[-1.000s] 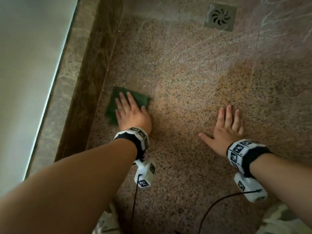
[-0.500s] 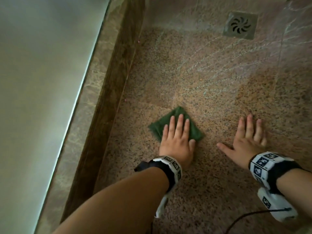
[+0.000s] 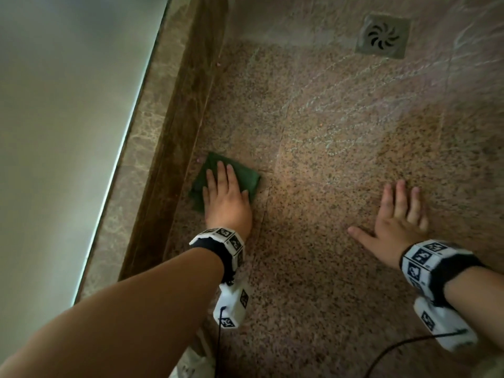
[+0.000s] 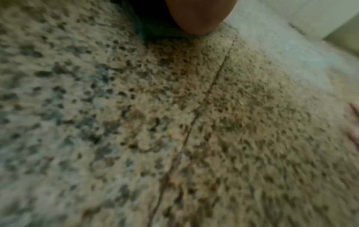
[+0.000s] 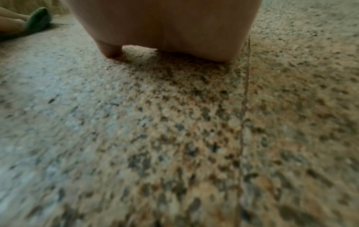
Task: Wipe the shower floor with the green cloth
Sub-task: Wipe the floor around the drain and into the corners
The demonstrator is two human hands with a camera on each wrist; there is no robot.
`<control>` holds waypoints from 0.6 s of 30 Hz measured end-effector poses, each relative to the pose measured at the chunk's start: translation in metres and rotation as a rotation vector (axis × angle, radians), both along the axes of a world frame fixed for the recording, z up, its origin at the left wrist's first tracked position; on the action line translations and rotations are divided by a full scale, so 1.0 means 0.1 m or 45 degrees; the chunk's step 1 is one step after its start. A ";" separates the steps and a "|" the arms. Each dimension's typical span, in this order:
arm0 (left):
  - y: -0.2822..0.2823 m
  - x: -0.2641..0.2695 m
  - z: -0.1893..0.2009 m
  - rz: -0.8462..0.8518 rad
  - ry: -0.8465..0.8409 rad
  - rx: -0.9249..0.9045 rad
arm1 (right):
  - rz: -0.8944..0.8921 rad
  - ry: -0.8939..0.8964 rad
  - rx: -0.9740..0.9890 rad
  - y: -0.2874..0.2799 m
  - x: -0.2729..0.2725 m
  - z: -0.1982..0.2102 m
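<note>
The folded green cloth [image 3: 240, 177] lies flat on the speckled granite shower floor [image 3: 313, 241], close to the brown stone curb on the left. My left hand [image 3: 223, 192] presses down on it with straight fingers, covering its middle. My right hand [image 3: 398, 211] lies flat on the bare floor to the right, fingers spread, holding nothing. In the right wrist view the cloth [image 5: 38, 20] shows at the far upper left under the other hand's fingers. The left wrist view shows only blurred floor and the heel of my hand [image 4: 198, 18].
A square metal drain [image 3: 383, 36] sits at the far end of the floor. The raised brown curb [image 3: 174, 159] and a pale marble sill run along the left. Faint whitish streaks cross the far floor. A black cable [image 3: 403, 342] trails by my right wrist.
My left hand slid the cloth from beside the curb out to the middle of the floor, then back left to the curb. The right hand stayed planted.
</note>
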State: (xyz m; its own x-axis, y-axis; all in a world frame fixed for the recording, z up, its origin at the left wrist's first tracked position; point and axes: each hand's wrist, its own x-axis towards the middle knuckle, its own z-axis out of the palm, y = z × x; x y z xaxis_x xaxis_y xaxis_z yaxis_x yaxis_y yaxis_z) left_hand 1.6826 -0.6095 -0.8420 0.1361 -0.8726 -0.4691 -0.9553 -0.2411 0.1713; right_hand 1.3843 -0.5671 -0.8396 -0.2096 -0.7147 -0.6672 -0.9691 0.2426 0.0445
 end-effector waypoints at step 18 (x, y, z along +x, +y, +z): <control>-0.13 -0.87 -0.04 -0.222 0.122 -0.040 | 0.031 -0.018 -0.082 0.03 -0.05 -0.09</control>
State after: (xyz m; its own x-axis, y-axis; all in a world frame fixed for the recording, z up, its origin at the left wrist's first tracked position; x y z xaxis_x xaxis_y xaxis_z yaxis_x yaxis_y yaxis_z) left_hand 1.5954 -0.6220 -0.8461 -0.0629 -0.8933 -0.4450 -0.9610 -0.0662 0.2686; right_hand 1.3796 -0.5645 -0.8487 -0.1824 -0.7610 -0.6226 -0.9752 0.2207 0.0160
